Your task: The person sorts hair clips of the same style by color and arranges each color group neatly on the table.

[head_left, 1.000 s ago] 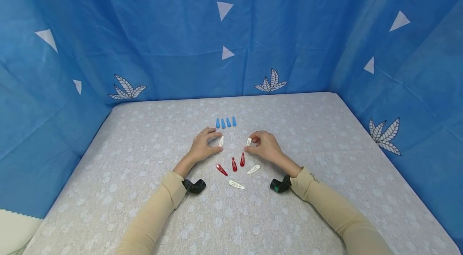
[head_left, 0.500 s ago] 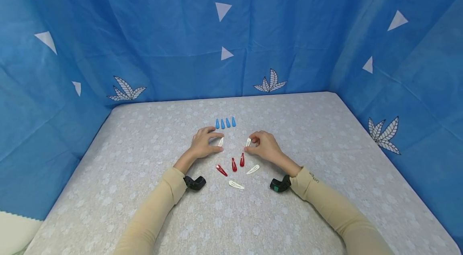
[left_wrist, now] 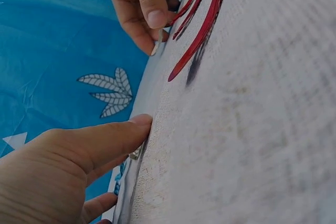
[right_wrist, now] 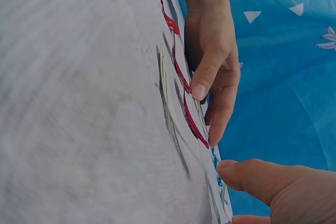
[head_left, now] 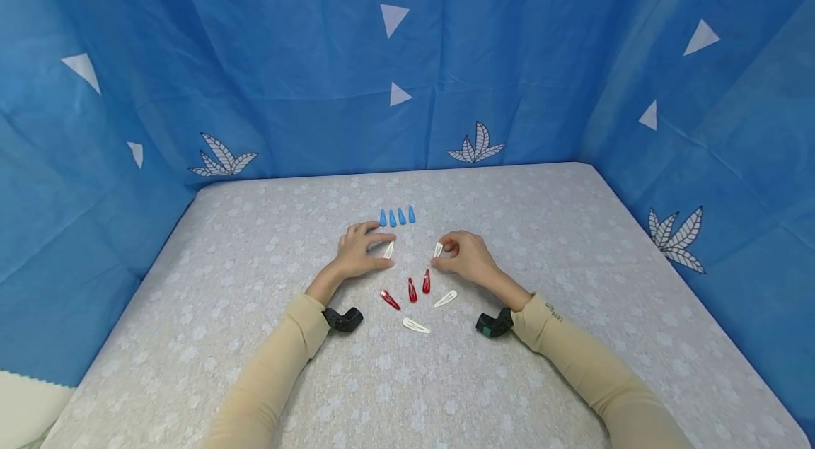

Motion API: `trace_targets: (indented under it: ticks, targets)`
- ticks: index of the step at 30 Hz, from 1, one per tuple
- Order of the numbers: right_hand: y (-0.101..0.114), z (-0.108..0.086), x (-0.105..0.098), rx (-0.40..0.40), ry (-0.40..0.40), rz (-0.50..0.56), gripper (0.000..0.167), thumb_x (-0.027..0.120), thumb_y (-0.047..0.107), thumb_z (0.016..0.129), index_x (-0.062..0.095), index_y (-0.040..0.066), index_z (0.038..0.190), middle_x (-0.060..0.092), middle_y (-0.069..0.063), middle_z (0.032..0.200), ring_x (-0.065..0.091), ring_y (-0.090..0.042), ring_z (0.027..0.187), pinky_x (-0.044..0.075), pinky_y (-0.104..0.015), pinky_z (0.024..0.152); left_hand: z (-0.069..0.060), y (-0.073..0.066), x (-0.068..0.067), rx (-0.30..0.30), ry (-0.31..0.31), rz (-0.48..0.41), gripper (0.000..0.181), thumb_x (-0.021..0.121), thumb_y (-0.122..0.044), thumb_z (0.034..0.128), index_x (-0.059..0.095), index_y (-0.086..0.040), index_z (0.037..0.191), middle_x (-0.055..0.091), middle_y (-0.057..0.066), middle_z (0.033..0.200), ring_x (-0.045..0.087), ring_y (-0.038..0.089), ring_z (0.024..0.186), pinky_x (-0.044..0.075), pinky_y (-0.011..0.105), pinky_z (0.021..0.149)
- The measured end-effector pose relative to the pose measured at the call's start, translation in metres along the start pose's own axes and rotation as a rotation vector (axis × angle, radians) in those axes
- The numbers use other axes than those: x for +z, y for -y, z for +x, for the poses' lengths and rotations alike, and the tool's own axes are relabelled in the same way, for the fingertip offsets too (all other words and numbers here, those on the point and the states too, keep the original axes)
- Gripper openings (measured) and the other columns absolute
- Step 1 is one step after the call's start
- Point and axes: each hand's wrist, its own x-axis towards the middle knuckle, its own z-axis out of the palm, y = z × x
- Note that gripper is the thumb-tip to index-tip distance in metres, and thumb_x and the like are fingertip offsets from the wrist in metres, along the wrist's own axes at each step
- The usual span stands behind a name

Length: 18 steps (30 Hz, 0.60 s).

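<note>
Pinching a white clip (head_left: pixel 438 250) in the right hand (head_left: pixel 467 256), with the grip of thumb and fingers clamped about its two ends. Pinching a second white clip (head_left: pixel 389 249) in the left hand (head_left: pixel 356 253) in much the same way, spanned lengthwise between forefinger and thumb. Facing each other across a gap, both clips slanting a little rightward toward their far ends. Held low over the pale patterned surface (head_left: pixel 356 392), too low to tell contact from hovering.

Just beyond the left fingertips, in a short row: four blue clips (head_left: pixel 402 216), set side by side and roughly parallel, the leftmost close beside the fingers.

Nearer the person than the hands, scattered on the surface: a red clip (head_left: pixel 426 281) near the right thumb, another red clip (head_left: pixel 412 290) just to its left, and a third red clip (head_left: pixel 390 299) farther left, tilted the other way. Level with the reds but to their right, a loose white clip (head_left: pixel 446 298), lying aslant. Closest to the person, one more white clip (head_left: pixel 417 325), lying nearly crosswise.

At the wrists, a black device (head_left: pixel 344 320) on the left and a black device (head_left: pixel 494 323) on the right, then beige sleeves (head_left: pixel 579 343). Around the back and sides, blue cloth (head_left: pixel 255 46) printed with white triangles and leaf sprigs.
</note>
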Motion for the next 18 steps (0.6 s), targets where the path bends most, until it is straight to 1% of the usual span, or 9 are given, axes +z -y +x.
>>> trace_targets:
  ticks: [18]
  targets:
    - [-0.0016, -0.0016, 0.0005, -0.029, -0.005, -0.004, 0.042, 0.084, 0.027, 0.076, 0.071, 0.001, 0.106, 0.068, -0.007, 0.09, 0.06, -0.015, 0.074, 0.05, -0.029, 0.067, -0.0017, 0.0036, 0.0025, -0.005, -0.015, -0.065, 0.049, 0.076, -0.032, 0.0831, 0.065, -0.019, 0.129, 0.032, 0.013, 0.156, 0.018, 0.039, 0.146, 0.012, 0.062, 0.116]
